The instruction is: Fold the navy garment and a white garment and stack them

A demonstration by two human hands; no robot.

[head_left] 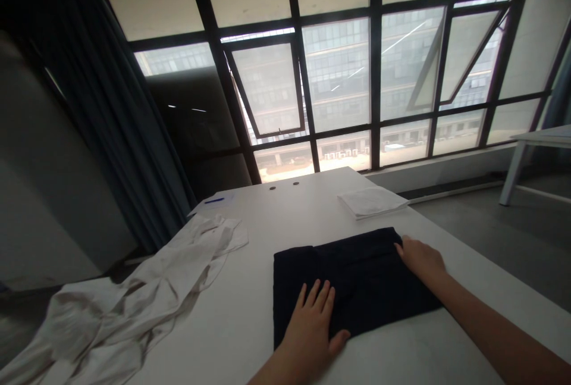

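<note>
A dark navy garment (357, 284) lies folded into a rectangle on the white table (250, 325) in front of me. My left hand (314, 322) rests flat on its near left part, fingers stretched out and spread. My right hand (422, 257) lies on the garment's far right corner, fingers curved down over the edge; nothing is lifted.
A crumpled white garment (134, 301) sprawls over the table's left side and hangs off the edge. A folded white cloth (372, 202) sits at the far right corner. A blue pen (214, 200) lies on paper at the far left. Large windows and a dark curtain (120, 135) stand behind.
</note>
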